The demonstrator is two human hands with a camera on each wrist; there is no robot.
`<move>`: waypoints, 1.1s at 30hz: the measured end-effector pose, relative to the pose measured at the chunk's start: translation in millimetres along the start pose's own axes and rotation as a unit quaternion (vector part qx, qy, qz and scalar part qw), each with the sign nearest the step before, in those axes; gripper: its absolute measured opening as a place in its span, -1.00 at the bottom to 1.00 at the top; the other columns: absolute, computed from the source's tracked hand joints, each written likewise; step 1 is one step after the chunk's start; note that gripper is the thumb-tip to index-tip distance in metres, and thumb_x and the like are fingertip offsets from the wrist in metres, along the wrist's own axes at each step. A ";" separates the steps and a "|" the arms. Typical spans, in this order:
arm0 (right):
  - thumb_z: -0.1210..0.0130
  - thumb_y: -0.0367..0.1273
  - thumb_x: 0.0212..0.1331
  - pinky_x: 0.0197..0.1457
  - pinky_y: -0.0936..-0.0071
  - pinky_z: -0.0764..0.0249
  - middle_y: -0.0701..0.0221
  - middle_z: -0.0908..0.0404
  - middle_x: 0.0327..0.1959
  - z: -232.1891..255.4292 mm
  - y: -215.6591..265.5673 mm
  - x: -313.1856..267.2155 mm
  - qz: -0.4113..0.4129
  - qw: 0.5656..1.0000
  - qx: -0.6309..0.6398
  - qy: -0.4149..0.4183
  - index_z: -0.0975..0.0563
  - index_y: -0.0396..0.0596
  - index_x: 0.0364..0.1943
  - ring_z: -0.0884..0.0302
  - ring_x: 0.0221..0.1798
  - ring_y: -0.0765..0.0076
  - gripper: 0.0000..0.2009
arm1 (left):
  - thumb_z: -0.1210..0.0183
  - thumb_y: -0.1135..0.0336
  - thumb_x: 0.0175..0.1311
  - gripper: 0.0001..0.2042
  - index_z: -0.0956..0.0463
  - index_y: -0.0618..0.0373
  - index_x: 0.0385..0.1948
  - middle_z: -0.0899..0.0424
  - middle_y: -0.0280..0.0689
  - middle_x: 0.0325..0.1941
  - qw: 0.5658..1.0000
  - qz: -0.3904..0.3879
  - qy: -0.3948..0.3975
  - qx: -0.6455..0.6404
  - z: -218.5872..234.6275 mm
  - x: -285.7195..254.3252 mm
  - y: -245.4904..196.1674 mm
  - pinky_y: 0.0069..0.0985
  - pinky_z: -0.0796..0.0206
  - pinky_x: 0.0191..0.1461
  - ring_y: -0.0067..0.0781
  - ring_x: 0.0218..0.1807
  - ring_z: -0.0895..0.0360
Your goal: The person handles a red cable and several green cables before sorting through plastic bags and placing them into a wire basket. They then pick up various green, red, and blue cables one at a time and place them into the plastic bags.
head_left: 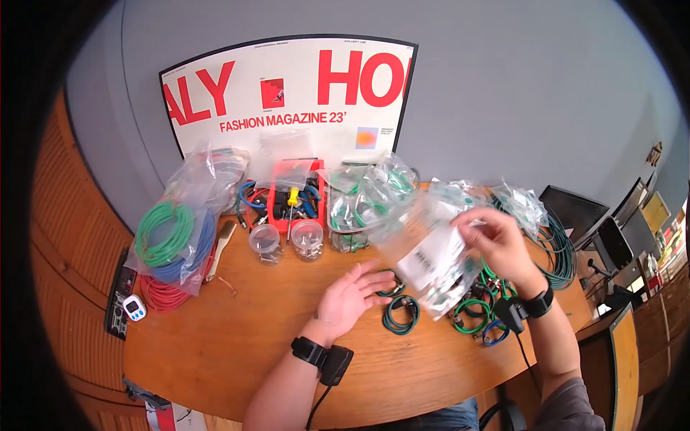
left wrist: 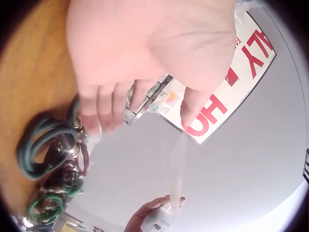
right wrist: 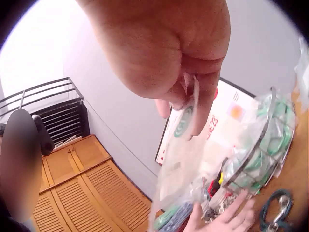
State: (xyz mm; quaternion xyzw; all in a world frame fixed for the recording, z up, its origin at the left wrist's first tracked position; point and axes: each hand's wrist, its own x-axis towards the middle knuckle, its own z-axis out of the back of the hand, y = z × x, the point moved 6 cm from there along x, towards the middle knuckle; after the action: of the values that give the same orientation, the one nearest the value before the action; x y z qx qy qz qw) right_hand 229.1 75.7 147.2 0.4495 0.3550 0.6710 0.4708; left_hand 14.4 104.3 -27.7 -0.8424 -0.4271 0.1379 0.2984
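Observation:
A clear plastic bag (head_left: 421, 267) with a white printed label hangs from my right hand (head_left: 497, 243), which pinches its upper corner between thumb and fingers. White and green pieces show at the bag's bottom. My left hand (head_left: 352, 298) has its palm turned up and its fingers spread, holding nothing; the fingertips are close to the bag's left side. Just below those fingertips, a small dark green cable coil (head_left: 400, 314) with metal connectors lies on the table. Under and right of the bag is a pile of green and blue cable loops (head_left: 474, 313), partly hidden by it.
Bagged green, blue and red cables (head_left: 165, 233) lie at the left. Behind are a red bin (head_left: 296, 224) with a yellow-handled screwdriver, two clear tubs (head_left: 307, 241) and a wire basket (head_left: 350, 241) of bagged green cables. A white timer (head_left: 134, 307) sits at the left edge.

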 end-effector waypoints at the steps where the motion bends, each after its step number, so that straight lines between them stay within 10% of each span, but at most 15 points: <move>1: -0.07 -0.48 0.35 -0.24 0.66 -0.55 0.45 -0.63 -0.20 -10.6 -3.5 -6.1 -0.017 1.000 -0.015 0.016 -0.59 -0.18 -0.07 -0.57 -0.24 0.65 -0.84 | -0.04 0.07 0.38 -0.47 -0.30 0.24 0.25 -0.48 -0.02 0.22 0.998 0.025 0.045 -0.043 -2.7 0.1 5.3 -0.12 -0.31 0.25 -0.10 0.20 -0.47; 5: -0.09 -0.51 0.32 -0.26 0.64 -0.55 0.40 -0.66 -0.25 -43.3 -41.3 -27.4 0.016 0.998 -0.050 -0.032 -0.62 -0.22 -0.13 -0.60 -0.33 0.64 -0.86 | -0.10 0.14 0.39 -0.54 -0.35 0.24 0.20 -0.55 -0.13 0.16 0.996 0.030 0.081 0.021 -18.0 -5.2 4.3 -0.18 -0.39 0.19 -0.24 0.11 -0.54; 12: -0.12 -0.52 0.30 -0.10 0.61 -0.57 0.38 -0.68 -0.20 -57.5 -55.5 -73.6 -0.046 0.998 -0.002 -0.035 -0.59 -0.27 -0.08 -0.62 -0.20 0.58 -0.83 | -0.23 0.49 0.25 -0.88 -0.57 0.24 -0.21 -0.68 -0.26 -0.20 0.990 -0.042 -0.093 0.095 17.4 0.9 4.1 -0.48 -0.48 -0.03 -0.44 -0.17 -0.62; 19: -0.17 -0.45 0.19 -0.17 0.45 -0.59 0.28 -0.73 -0.26 64.8 -81.0 -89.5 -0.051 0.944 -0.260 -0.196 -0.65 -0.17 -0.14 -0.69 -0.22 0.42 -0.81 | -0.26 0.48 0.23 -0.90 -0.59 0.23 -0.27 -0.70 -0.25 -0.26 0.991 -0.012 -0.080 0.104 19.3 -0.7 6.6 -0.46 -0.49 -0.08 -0.45 -0.23 -0.64; 27: -0.38 -0.26 -0.01 -0.06 0.28 -0.53 0.30 -0.72 -0.30 76.3 -91.6 -78.6 -0.137 0.891 -0.422 -0.097 -0.52 -0.01 0.12 -0.66 -0.21 0.07 -0.46 | -0.17 0.42 0.32 -0.87 -0.56 0.27 -0.19 -0.70 -0.20 -0.20 0.991 0.017 -0.060 0.120 16.3 -2.2 9.3 -0.39 -0.50 -0.05 -0.36 -0.17 -0.65; 33: -0.32 -0.29 0.06 -0.17 0.26 -0.53 0.23 -0.72 -0.36 94.9 -78.4 -78.4 -0.103 0.910 -0.393 -0.086 -0.58 -0.06 0.04 -0.68 -0.24 0.08 -0.58 | -0.20 0.40 0.32 -0.84 -0.59 0.28 -0.17 -0.70 -0.25 -0.20 0.997 0.014 -0.032 0.075 17.2 -0.7 11.5 -0.49 -0.44 -0.09 -0.48 -0.22 -0.61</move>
State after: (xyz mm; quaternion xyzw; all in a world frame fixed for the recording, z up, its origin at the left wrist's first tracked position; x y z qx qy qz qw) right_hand 354.5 30.1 88.2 0.2456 0.0653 0.6626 0.7045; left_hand 12.9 105.2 -48.3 -0.8187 -0.4127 0.2009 0.3451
